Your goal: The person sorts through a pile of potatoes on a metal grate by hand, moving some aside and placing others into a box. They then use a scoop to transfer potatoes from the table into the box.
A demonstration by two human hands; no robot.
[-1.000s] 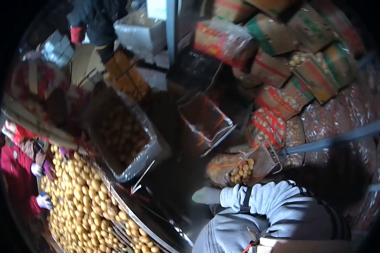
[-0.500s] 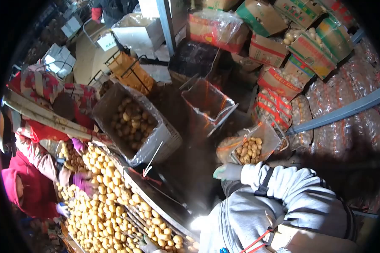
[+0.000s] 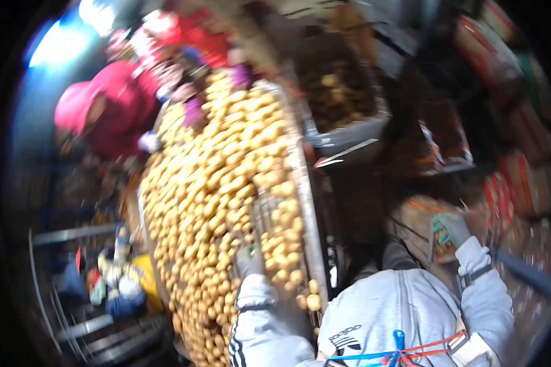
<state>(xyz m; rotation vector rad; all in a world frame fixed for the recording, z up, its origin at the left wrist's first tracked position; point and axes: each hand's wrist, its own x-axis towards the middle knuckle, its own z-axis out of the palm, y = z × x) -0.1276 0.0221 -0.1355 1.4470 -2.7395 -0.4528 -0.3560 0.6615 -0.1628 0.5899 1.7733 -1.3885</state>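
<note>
Swung hard left since half a second ago: the worktop (image 3: pixel 306 202) that sat at the lower left now runs straight up the middle, and my left hand (image 3: pixel 249 260), out of view before, has come in onto it. It lies in a pale glove at the near end of the worktop, down among the potatoes (image 3: pixel 226 165). They are far too many to count, one thick yellow bed. Blur hides whether those fingers are clenched on a potato, I cannot tell.

My right hand (image 3: pixel 450 229), in one green glove, is well right of the worktop, at the top edge of one bag (image 3: pixel 439 248) with a few potatoes showing inside. The fingers bend over the rim; gripping or just resting, I cannot tell.

Just right of the worktop's far end stands one lined crate (image 3: pixel 343 92) with potatoes in it. On the worktop's left side, one person in red (image 3: pixel 104 110) leans in. I count two purple gloves (image 3: pixel 193 113) and one white glove (image 3: pixel 147 142) on the far potatoes.
</note>
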